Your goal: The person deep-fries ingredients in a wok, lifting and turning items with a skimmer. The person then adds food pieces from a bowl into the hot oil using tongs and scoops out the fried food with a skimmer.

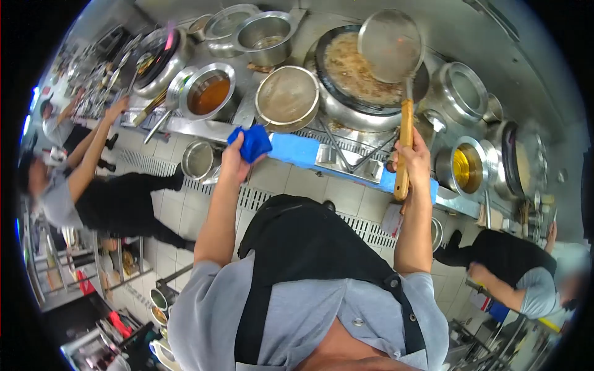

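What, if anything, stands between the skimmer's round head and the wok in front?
Nothing visible does: the skimmer, held by the right hand, overlaps the wok in this view; its height is unclear.

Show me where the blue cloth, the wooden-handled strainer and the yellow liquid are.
Blue cloth (253, 144): head view, on its bunched middle.
Wooden-handled strainer (406, 119): head view, on the upper wooden handle.
Yellow liquid (461, 168): head view, on its surface.

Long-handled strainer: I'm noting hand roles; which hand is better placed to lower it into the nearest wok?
Right, probably: the right hand holds the wooden handle of the strainer, while the left hand, farther from that wok, holds a blue cloth.
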Demonstrator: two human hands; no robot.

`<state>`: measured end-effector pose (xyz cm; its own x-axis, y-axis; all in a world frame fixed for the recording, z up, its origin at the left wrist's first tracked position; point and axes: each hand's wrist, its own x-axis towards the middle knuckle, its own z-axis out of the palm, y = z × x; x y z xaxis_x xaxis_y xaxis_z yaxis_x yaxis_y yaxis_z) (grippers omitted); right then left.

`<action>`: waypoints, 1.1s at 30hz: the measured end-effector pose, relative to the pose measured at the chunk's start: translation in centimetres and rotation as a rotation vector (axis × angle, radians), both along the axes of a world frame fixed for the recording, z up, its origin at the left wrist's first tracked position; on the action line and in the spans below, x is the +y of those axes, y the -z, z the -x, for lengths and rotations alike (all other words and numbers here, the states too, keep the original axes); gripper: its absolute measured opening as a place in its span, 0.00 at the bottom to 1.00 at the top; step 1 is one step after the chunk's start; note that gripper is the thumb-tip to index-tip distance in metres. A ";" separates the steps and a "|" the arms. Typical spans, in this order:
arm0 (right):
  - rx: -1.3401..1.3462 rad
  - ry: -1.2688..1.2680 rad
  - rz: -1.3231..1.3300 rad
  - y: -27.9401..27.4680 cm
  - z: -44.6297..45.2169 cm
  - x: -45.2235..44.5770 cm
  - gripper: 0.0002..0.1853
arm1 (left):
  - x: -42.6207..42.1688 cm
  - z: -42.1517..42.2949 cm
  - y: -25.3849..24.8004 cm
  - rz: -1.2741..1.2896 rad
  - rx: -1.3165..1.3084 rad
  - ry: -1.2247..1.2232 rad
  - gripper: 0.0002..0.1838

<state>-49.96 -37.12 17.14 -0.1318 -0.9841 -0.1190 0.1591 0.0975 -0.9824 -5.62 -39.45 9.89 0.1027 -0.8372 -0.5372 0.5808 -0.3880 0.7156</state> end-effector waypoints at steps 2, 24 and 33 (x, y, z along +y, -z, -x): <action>0.001 0.062 0.018 0.2 -1.5 0.2 0.33 | -3.7 -1.6 0.6 0.053 0.051 -0.031 0.24; -0.276 0.195 0.019 -6.7 -14.8 -0.7 0.33 | -41.8 -4.8 7.9 0.104 0.016 0.051 0.19; -0.260 0.160 -0.041 -3.9 -12.0 1.5 0.31 | -23.4 -2.7 0.2 0.438 -0.376 0.541 0.28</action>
